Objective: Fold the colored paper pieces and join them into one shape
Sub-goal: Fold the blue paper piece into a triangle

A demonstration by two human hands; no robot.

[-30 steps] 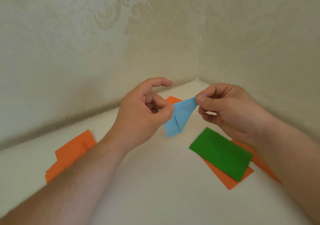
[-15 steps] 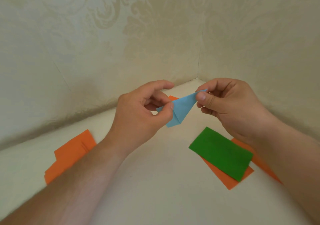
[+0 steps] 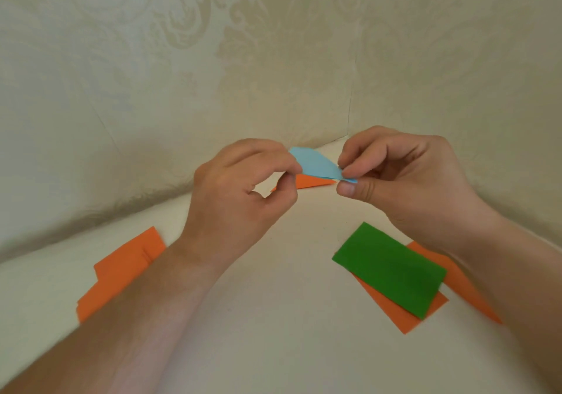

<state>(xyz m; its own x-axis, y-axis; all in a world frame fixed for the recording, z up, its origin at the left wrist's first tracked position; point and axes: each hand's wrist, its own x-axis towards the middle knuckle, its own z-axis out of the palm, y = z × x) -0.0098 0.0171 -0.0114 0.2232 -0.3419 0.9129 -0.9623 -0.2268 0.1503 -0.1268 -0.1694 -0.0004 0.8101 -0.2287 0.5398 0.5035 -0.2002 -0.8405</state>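
Both hands meet above the middle of the table in the head view, sharing one folded blue paper piece (image 3: 316,164). Left hand (image 3: 243,193) sits at about 9 o'clock of that piece, its fingers curled over and pinching the left end against the thumb. Right hand (image 3: 404,178) sits at 3 o'clock, thumb below and fingertips above, pinching the right tip of the blue paper. The piece is held in the air, clear of the table, lying nearly flat between the two grips.

No writing, brand or label can be read on any of the papers or on the surfaces.

Just beyond the blue piece, at 12 o'clock of the table (image 3: 273,317), a small orange piece (image 3: 310,181) lies partly hidden by the hands. At 4 o'clock from the hands a green paper rectangle (image 3: 389,269) lies on top of an orange sheet (image 3: 404,317), with another orange sheet (image 3: 462,284) beside it, partly under the right forearm. At 8 o'clock, orange papers (image 3: 121,269) lie stacked, partly covered by the left forearm. Pale patterned walls (image 3: 213,59) close the corner behind.
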